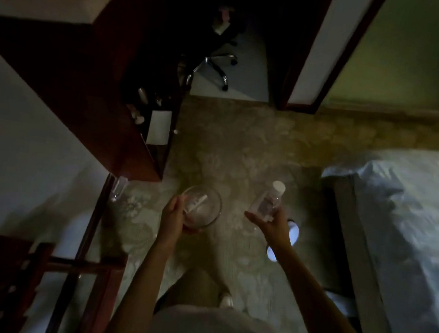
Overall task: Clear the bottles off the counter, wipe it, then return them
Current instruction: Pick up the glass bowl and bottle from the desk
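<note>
A: Carrying step, by the look of it. Left hand [173, 215] wrapped round a clear round jar [202, 207], lower centre of frame; right hand [274, 220] closed on a white-capped bottle [268, 201], tilted, just right of it.

B: Clearing or returning?

A: Cannot tell. Dark wooden counter [144, 159] at centre left, more small bottles [137, 116] on it, well apart from both hands.

B: Next?

A: Probably setting both down upright, one at a time, firm grip on the jar.
</note>
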A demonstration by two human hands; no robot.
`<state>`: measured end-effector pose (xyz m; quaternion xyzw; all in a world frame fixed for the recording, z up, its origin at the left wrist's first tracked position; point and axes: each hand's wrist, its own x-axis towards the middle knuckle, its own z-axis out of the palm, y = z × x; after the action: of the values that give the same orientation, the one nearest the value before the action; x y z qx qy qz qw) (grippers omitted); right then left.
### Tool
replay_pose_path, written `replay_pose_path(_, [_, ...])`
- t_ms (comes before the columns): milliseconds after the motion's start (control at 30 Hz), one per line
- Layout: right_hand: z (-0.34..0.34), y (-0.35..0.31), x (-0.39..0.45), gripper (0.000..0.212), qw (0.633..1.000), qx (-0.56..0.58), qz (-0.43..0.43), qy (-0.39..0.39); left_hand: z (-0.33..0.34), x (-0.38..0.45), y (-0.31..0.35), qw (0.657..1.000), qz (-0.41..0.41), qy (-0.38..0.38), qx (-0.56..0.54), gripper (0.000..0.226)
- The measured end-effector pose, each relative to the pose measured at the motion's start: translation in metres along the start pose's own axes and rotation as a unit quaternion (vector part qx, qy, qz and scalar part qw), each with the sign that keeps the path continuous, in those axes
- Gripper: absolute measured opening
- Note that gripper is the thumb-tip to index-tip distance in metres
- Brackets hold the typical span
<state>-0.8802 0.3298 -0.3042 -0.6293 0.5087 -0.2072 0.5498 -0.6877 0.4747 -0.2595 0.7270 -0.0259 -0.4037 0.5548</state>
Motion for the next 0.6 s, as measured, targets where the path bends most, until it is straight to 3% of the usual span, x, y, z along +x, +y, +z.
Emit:
replay_pose_path(100, [0.019,-0.038,0.079,0.048,1.0,-0.006,-0.013,-0.022,0.009,0.067,0.046,1.0,0.003,0.022,-0.011,0.029])
replay_pose_path(167, [0.036,-0.049,0.127,0.056,1.0,-0.004,-0.01,-0.028,0.015,0.119,0.067,0.999,-0.016,0.033,-0.022,0.022])
replay_pose_path(367, [0.08,-0.101,0.267,0.054,0.998,0.05,0.042,-0.015,0.048,0.277,0.157,0.997,-0.075,0.005,-0.017,0.017])
replay_pose_path(600, [0.087,-0.235,0.439,0.052,0.995,0.093,-0.012,0.028,0.093,0.411,0.327,1.0,-0.016,-0.013,-0.006,0.04])
